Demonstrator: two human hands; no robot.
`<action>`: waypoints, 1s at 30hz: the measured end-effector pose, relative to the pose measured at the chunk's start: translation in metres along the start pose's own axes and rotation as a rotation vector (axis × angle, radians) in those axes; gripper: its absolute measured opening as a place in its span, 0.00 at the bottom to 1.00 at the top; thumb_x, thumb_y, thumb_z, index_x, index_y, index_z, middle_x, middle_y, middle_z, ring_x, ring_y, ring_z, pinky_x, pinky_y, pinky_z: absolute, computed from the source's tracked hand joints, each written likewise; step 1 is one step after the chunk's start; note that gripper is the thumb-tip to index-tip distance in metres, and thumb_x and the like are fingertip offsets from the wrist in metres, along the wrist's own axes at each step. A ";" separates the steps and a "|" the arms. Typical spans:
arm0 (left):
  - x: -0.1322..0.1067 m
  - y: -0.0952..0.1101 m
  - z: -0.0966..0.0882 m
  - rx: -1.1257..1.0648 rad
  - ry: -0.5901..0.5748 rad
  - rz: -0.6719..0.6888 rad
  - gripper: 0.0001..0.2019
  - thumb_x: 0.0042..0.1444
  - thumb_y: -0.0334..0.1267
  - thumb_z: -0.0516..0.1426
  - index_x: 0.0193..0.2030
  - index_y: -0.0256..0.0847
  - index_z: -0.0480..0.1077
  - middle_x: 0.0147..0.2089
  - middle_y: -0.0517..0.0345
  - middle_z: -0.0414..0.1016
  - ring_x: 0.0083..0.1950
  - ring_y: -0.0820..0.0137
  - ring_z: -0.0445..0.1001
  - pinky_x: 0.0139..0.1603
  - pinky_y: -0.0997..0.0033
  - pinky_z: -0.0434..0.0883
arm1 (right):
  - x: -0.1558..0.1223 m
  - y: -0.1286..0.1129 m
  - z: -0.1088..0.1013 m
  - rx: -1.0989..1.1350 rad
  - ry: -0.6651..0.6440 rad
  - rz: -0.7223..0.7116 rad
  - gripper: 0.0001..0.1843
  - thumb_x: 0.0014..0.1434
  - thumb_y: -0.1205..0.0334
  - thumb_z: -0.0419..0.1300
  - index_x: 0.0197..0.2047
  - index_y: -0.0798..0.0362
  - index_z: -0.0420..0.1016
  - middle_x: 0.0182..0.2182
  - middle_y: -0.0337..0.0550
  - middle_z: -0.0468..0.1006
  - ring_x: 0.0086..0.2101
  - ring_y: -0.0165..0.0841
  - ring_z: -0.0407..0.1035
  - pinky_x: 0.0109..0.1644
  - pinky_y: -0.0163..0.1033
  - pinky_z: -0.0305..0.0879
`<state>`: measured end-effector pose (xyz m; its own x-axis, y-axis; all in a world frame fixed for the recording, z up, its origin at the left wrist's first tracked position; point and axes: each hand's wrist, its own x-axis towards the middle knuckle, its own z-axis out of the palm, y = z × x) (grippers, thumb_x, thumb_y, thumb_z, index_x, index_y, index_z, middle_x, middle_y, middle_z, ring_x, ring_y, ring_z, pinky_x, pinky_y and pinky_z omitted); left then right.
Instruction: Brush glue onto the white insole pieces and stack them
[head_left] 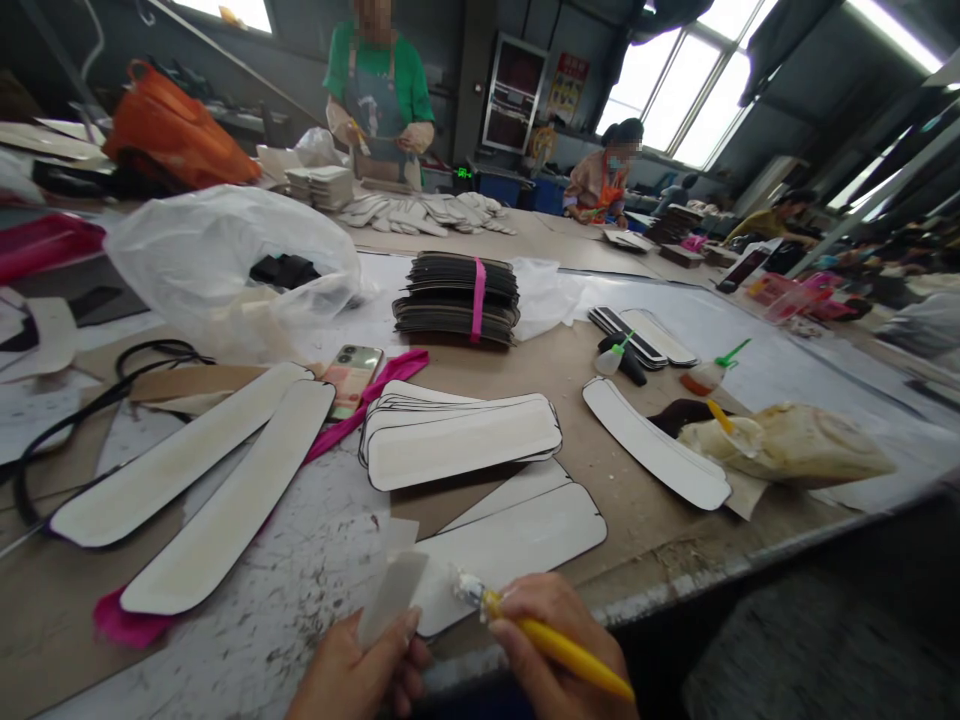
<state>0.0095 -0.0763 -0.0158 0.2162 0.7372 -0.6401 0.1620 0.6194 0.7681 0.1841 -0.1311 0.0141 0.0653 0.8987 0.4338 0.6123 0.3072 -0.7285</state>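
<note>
At the near table edge, my right hand (559,620) grips a yellow-handled brush (581,660) whose tip is caked with white paste. My left hand (356,665) pinches a small pale strip (395,592) between thumb and fingers. The brush tip is over the near end of a white, dark-edged panel (517,540), close to the strip; whether it touches cannot be told. Beyond lies a fanned stack of similar panels (465,440). Two long white pieces (225,500) lie at the left, and a curved white piece (652,440) at the right.
A pink-banded dark stack (442,300) stands behind the panels. A phone (354,378), a clear plastic bag (232,260) and black cord (26,480) are to the left. Small glue bottles (705,378) and a yellowish paste bag (817,445) are on the right. Co-workers (382,90) work across the table.
</note>
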 end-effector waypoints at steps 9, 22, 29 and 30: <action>-0.025 0.012 -0.012 0.056 0.171 0.142 0.18 0.44 0.53 0.55 0.19 0.40 0.62 0.13 0.66 0.60 0.14 0.77 0.55 0.18 0.75 0.53 | 0.003 0.004 -0.039 -0.083 0.232 0.381 0.10 0.58 0.55 0.53 0.32 0.50 0.72 0.33 0.43 0.75 0.37 0.35 0.71 0.38 0.34 0.69; -0.005 0.019 -0.006 0.389 0.336 0.205 0.16 0.46 0.48 0.55 0.37 0.39 0.69 0.15 0.66 0.66 0.16 0.67 0.63 0.23 0.70 0.60 | 0.021 0.058 -0.055 -0.132 0.290 0.030 0.08 0.62 0.65 0.48 0.38 0.52 0.67 0.34 0.45 0.72 0.40 0.36 0.69 0.49 0.49 0.65; -0.002 0.014 -0.006 0.357 0.328 0.259 0.15 0.44 0.49 0.55 0.34 0.39 0.69 0.18 0.62 0.69 0.23 0.62 0.68 0.27 0.68 0.63 | 0.016 0.041 -0.013 0.065 0.185 0.027 0.09 0.63 0.67 0.45 0.39 0.50 0.66 0.33 0.42 0.71 0.38 0.33 0.69 0.53 0.49 0.62; -0.005 0.016 -0.006 0.356 0.359 0.264 0.16 0.44 0.50 0.55 0.33 0.40 0.69 0.19 0.62 0.70 0.25 0.61 0.69 0.29 0.68 0.64 | 0.017 0.030 -0.005 0.151 0.170 0.031 0.10 0.63 0.66 0.44 0.39 0.50 0.65 0.32 0.41 0.70 0.37 0.32 0.68 0.53 0.49 0.61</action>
<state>0.0050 -0.0689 -0.0003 -0.0375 0.9387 -0.3428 0.4745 0.3186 0.8206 0.2081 -0.1084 0.0021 0.2220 0.8464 0.4840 0.4836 0.3355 -0.8084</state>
